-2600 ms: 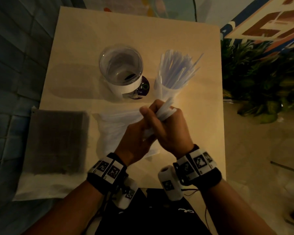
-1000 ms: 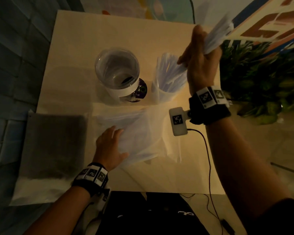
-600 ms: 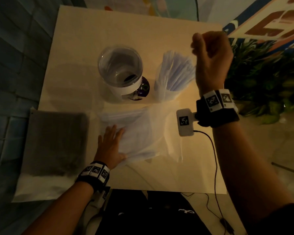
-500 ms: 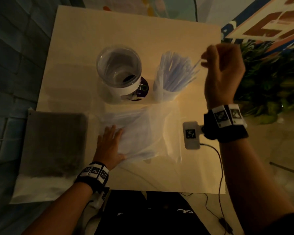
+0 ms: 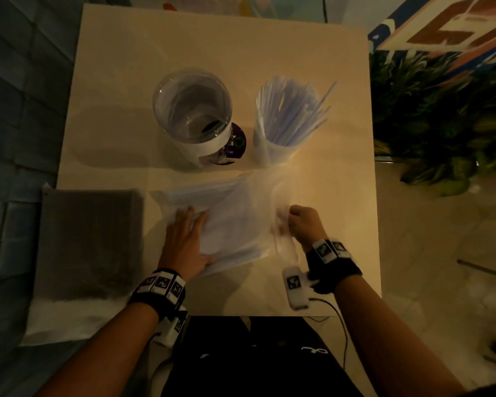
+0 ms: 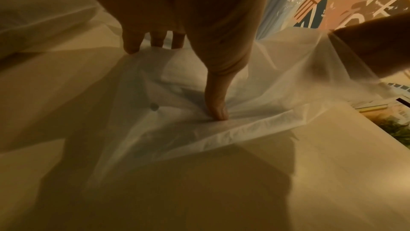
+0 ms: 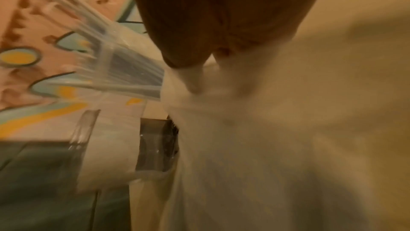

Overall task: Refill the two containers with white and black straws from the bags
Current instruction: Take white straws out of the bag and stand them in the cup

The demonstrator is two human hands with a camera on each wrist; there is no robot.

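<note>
Left hand [image 5: 185,245] lies palm down on the left part of the white straw bag [image 5: 235,222], fingers straight and spread, pointing far; in the left wrist view the thumb tip presses into the crumpled film. Right hand [image 5: 304,223] is at the bag's right, open end, knuckles up, fingers curled tight; motion blur there, it looks to be pinching the film but I cannot tell for sure. Both forearms come in from the near edge of the table [image 5: 341,138], wrists low. The bag lies flat in the middle of the table, just near of the two containers. Right container [image 5: 281,138] stands upright, full of white straws [image 5: 295,110] fanning out to the right. Left container [image 5: 195,116] is clear, upright, with no straws showing in it. Black straw bag [image 5: 89,242] lies on the left, hanging over the table's left edge, apart from both hands.
</note>
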